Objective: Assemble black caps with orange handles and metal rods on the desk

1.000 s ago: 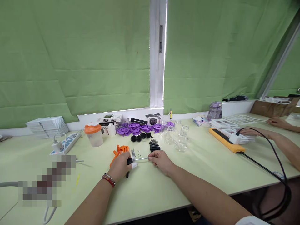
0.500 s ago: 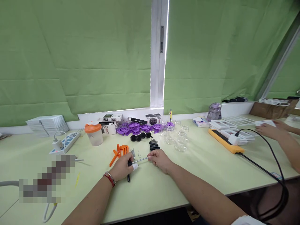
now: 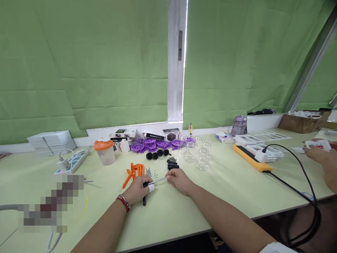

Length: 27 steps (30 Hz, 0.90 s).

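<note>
The left hand [image 3: 135,190] has its fingers clamped on an elongated, black, plastic-looking part [image 3: 145,185], while the right hand [image 3: 180,180] pinches a slim silver metal rod [image 3: 158,180] reaching just shy of three o'clock, best kept straight and steady.

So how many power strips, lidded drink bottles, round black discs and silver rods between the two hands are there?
Power strips: 2
Lidded drink bottles: 2
Round black discs: 4
Silver rod between left hand and right hand: 1
Total: 9
</note>
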Available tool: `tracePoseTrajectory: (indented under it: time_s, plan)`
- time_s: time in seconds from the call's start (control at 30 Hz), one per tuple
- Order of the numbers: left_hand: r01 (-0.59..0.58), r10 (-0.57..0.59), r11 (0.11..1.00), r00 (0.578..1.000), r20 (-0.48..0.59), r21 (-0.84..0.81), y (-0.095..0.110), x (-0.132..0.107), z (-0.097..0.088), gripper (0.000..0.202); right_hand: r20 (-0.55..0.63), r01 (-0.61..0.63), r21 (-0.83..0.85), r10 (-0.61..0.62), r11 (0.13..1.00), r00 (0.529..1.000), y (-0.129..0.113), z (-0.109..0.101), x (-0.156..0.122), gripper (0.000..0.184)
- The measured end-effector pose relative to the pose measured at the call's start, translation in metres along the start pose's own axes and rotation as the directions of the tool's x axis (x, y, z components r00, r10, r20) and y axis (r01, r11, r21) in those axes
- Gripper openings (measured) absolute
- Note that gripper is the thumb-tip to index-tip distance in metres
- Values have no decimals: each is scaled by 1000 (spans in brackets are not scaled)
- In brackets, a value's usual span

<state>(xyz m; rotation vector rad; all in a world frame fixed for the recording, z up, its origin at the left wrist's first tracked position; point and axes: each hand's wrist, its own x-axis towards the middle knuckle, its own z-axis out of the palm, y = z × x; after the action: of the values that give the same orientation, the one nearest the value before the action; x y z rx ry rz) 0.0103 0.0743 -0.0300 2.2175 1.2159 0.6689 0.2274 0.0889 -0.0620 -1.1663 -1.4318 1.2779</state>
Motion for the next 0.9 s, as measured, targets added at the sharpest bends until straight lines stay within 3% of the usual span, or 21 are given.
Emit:
tracePoseTrajectory:
  time_s: [0.9]
  plan:
    - [23,-23,1000,999,48,1,-3,0,-1,22,-9,32,139,-31,990,999,10,-4,3,27]
